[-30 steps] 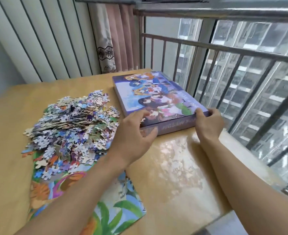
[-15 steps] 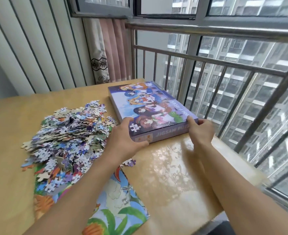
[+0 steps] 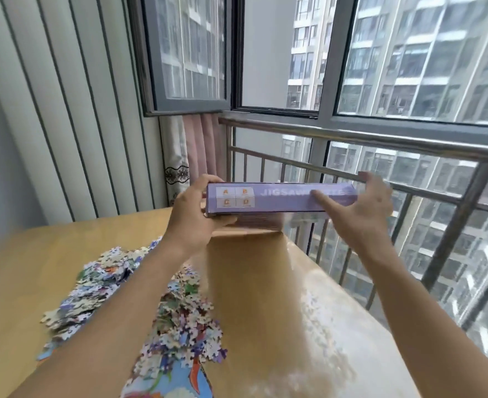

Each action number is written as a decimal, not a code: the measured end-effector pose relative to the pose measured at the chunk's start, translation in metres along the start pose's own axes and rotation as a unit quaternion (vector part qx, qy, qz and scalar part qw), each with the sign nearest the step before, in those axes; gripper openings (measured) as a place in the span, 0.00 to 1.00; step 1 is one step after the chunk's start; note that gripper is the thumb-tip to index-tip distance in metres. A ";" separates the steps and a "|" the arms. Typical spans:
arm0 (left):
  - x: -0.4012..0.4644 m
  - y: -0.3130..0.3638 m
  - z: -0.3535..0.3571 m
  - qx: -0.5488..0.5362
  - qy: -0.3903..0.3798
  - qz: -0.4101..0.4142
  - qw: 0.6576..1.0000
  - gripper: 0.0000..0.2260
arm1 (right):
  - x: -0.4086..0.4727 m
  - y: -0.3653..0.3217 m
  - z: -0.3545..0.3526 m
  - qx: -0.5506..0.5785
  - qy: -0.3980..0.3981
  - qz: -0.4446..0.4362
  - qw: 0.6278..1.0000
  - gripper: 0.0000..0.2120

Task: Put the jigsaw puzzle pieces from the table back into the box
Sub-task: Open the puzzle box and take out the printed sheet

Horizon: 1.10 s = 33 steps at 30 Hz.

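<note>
Head view: both hands hold the purple box [image 3: 280, 200] up above the table [image 3: 265, 282], near the railing [image 3: 380, 139]. The left hand [image 3: 191, 214] grips its left end, fingers curled round it. The right hand [image 3: 363, 208] has spread fingers touching the right end. Its side reads "JIGSAW" and "A B C D". Pieces [image 3: 179, 320] lie heaped on the table.

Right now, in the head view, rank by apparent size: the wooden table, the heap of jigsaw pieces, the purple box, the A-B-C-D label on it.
1. Wooden table
2. Heap of jigsaw pieces
3. Purple box, lifted nearer the camera, so unsure against the heap
4. A-B-C-D label
</note>
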<state>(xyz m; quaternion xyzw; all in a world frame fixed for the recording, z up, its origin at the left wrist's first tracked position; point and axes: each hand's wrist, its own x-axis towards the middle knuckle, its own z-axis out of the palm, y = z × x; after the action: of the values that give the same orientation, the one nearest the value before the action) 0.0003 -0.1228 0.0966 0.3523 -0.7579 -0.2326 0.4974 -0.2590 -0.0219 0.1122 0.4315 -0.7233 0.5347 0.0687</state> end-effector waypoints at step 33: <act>0.026 0.015 -0.015 0.108 -0.036 0.068 0.991 0.25 | 0.032 -0.114 -0.027 -0.227 -0.306 -0.433 0.817 0.14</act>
<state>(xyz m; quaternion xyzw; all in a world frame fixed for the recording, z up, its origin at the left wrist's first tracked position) 0.0026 -0.1329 0.1283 0.3432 -0.8181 -0.1281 0.4434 -0.2089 -0.0230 0.2227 0.8140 -0.5462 0.1103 0.1641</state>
